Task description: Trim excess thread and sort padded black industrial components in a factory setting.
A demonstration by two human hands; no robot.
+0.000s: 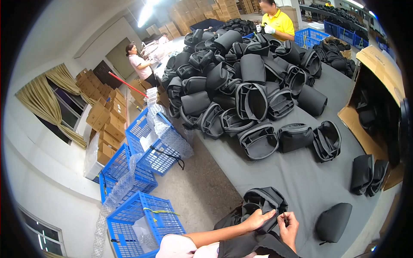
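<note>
A black padded pouch with inner dividers [263, 198], its top gaping, is held up at the near edge of the grey table. My left hand [257, 220] grips its near side, thumb stretched along the rim. Close beside it, my right hand [290, 227] is closed in a pinch at the pouch's right edge. Something small and dark shows between those fingers; I cannot make out what it is. Black cloth [249, 245] lies across my lap under the hands. Right of my right hand, a closed black pouch [334, 222] rests on the table.
Many black pouches [251, 101] are heaped on the grey table [275, 172]. An open cardboard box [378, 73] stands at the right. Blue crates [142, 215] and bubble wrap [114, 200] line the floor at left. A person in yellow [279, 23] works beyond the heap; another stands far left.
</note>
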